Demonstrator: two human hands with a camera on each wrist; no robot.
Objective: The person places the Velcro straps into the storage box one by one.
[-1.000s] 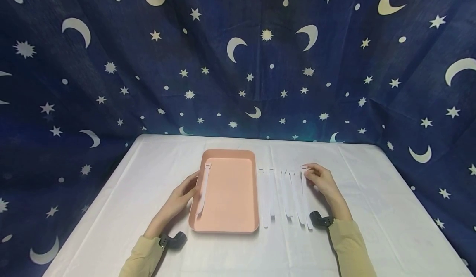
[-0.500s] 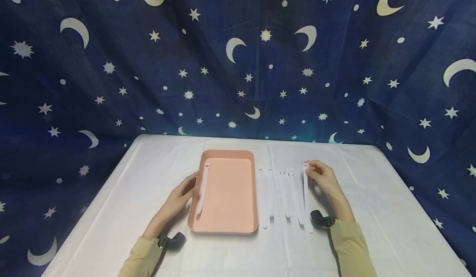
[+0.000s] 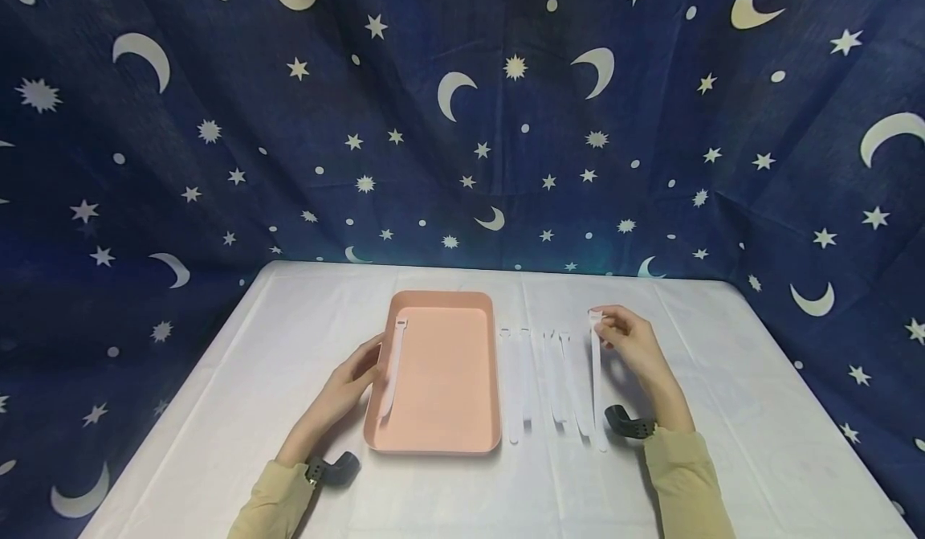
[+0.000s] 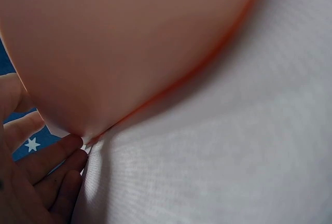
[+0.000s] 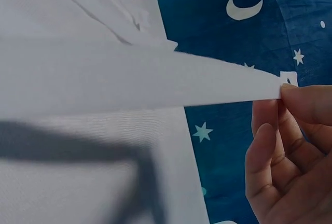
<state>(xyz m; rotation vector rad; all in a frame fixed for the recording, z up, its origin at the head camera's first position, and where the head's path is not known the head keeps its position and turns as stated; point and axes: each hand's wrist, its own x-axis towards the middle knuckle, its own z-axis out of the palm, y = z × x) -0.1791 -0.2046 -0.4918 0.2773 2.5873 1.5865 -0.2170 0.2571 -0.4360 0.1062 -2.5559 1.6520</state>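
A white cable strap (image 3: 596, 378) with a slotted head hangs from my right hand (image 3: 632, 342); thumb and index finger pinch it just below the head. In the right wrist view the strap (image 5: 218, 81) stretches from the pinching right hand (image 5: 290, 156) across the picture. My left hand (image 3: 350, 378) holds the left edge of a pink tray (image 3: 441, 394). The left wrist view shows fingers of the left hand (image 4: 46, 177) against the wall of the tray (image 4: 129, 53). Inside the tray, along its left side, lies another white strap (image 3: 394, 370).
Several more white straps (image 3: 511, 386) lie roughly side by side on the white tablecloth (image 3: 433, 499), between the tray and my right hand. Their outlines blend into the cloth. A dark blue curtain (image 3: 405, 105) with moons and stars hangs behind the table.
My right hand has moved slightly away from me and to the right, lifting the strap's head end. The left hand and the tray have hardly moved.
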